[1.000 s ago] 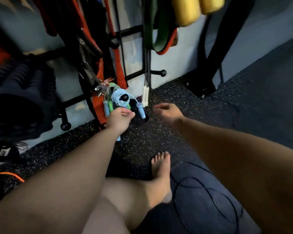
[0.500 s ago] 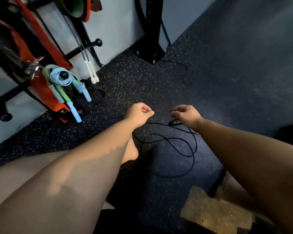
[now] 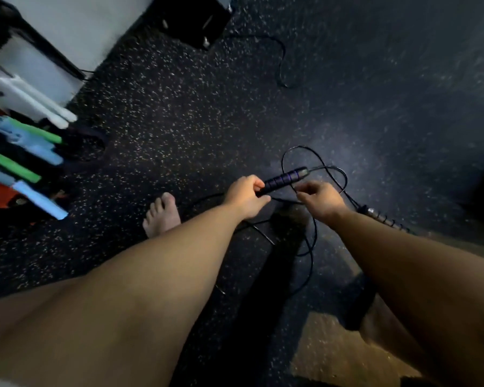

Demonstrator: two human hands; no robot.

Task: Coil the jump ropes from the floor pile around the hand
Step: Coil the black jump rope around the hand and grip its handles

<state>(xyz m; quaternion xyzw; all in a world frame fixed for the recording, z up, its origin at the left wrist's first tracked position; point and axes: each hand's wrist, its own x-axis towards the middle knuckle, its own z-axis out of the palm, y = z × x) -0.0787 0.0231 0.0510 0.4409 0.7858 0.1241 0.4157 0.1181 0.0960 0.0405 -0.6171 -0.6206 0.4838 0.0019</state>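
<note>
Rope handle gripped in left hand, axis pointing away rightward. Right hand curled just beside; hold on cord unclear

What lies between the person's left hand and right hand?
Head view: the left hand grips a black rope handle that angles across the gap; its thin cord crosses there beside the right hand.

Layout around the handle
The foot is seen left of it, the second handle right, the rope looped behind.
</note>
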